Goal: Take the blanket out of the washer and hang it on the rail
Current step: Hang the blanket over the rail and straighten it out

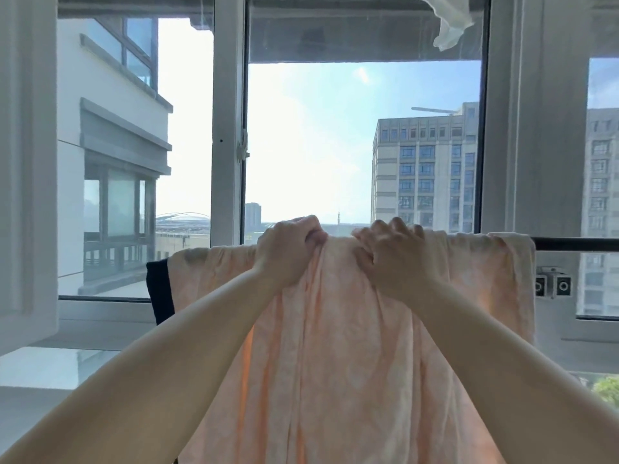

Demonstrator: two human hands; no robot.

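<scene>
Head view. The blanket (335,346), pale peach with a faint mottled pattern, is draped over the rail (576,244), a dark horizontal bar that runs across the scene in front of the window (361,145). The rail is exposed only at the right, past the blanket's right edge; elsewhere the cloth covers it. The near side of the blanket hangs down in long vertical folds to the lower edge of the frame. Its top edge is gathered in the middle, between the two hands, and lies flatter toward both ends.

The left hand (288,252) is at the top of the blanket, left of centre. Its fingers are curled closed and bunch a fold of cloth at rail height. The right hand (392,259) is just beside it, to the right, knuckles up. Its fingers are bent over the top of the blanket and press into the cloth, and creases pull away below it. The two hands are near each other but apart, with a short span of gathered cloth between them. Both forearms reach up from the near lower corners of the frame.

A dark navy cloth (160,289) hangs at the blanket's left edge, partly behind it. On the right, below the rail, a metal bracket (552,284) is fixed to the window frame. A white sheer cloth (449,25) hangs at the top right. Beyond the glass stand multi-storey buildings (425,172) and sky.
</scene>
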